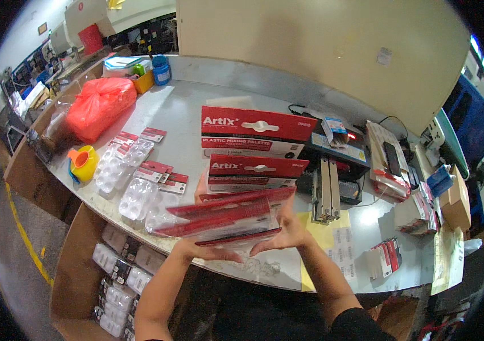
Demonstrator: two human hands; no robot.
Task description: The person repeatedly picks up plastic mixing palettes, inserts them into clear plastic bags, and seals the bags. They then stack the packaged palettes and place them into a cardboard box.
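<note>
Between my two hands is a group of Artix plastic mixing palette packs [259, 170] with red and white header cards. My left hand [208, 250] supports them from the left and below. My right hand [287, 230] grips their right side, thumb toward me. The nearest cards are tilted and blurred, while the two farthest stand with their printed fronts facing me. Left of my hands, several clear plastic palettes [138, 198] with red header cards lie on the grey table [182, 96]. How many packs I hold is hard to tell.
A carton [71, 273] of packed palettes stands below the table's left edge. A sealing machine [338, 149] with metal bars sits to the right. Header card stacks [385, 258] lie farther right. A red plastic bag [102, 106] and yellow tape dispenser [83, 162] are at left.
</note>
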